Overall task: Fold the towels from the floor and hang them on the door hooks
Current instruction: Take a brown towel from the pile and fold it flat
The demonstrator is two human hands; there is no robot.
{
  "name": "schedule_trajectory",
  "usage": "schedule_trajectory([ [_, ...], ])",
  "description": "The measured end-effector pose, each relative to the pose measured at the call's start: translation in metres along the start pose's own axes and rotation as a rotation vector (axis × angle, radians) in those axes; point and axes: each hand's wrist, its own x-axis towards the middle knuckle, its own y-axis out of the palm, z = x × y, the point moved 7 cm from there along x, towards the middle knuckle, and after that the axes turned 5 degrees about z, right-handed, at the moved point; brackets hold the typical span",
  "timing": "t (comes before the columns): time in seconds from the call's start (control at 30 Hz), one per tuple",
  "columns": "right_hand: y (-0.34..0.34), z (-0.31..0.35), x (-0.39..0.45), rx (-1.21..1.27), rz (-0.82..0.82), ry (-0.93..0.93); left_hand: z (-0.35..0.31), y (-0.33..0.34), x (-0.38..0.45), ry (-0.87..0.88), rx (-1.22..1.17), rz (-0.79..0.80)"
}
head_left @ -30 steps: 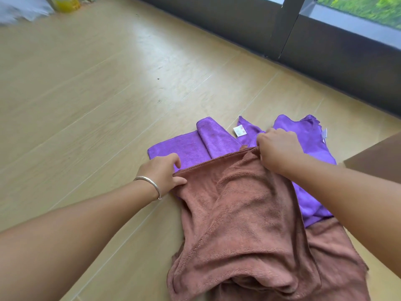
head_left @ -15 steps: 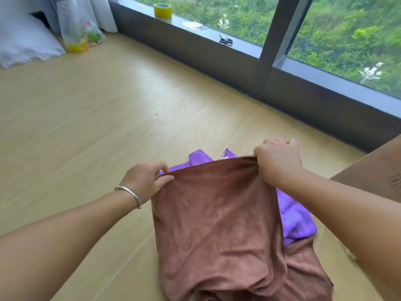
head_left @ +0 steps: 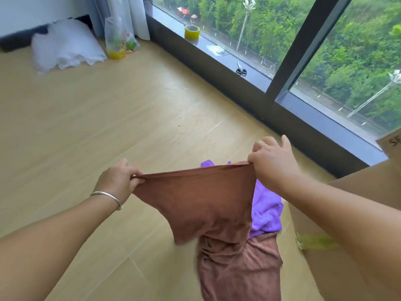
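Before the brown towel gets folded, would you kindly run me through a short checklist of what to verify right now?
1. Left hand pinches the brown towel at its top edge: ok.
2. Right hand grips the opposite corner: ok.
3. Top edge pulled taut between the hands: ok.
4. Whole towel lifted off the floor: not ok, its lower part lies bunched there.
5. Towel free of the purple towel: cannot tell, they overlap.
6. Door hooks within sight: not ok, none in view.

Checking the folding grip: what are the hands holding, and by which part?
Both hold the brown towel by its top edge: left hand pinches the left corner, right hand the right corner.
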Motion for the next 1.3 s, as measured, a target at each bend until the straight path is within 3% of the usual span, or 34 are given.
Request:
schedule_trajectory([
  [0.33, -0.201, 0.088, 0.001, -0.045, -0.016, -0.193, 0.083, -0.206, -0.077, -0.217, -0.122, -0.094],
  [0.7, -0.357, 0.231, 0.038, 0.025, -0.202, -0.449, 0.207, -0.390, -0.145, -0.317, -0.102, -0.394],
  [0.97, -0.353, 0.313, 0.005, 0.235, -0.185, -0.754, 0.249, -0.415, -0.251, -0.362, -0.051, -0.472],
  [1.13, -0.309, 0.331, -0.044, 0.346, -0.185, -0.899, 0.217, -0.372, -0.326, -0.212, 0.059, -0.394],
  [1.3, -0.228, 0.328, -0.082, 0.344, -0.063, -0.935, 0.182, -0.299, -0.382, -0.183, 0.087, -0.272],
])
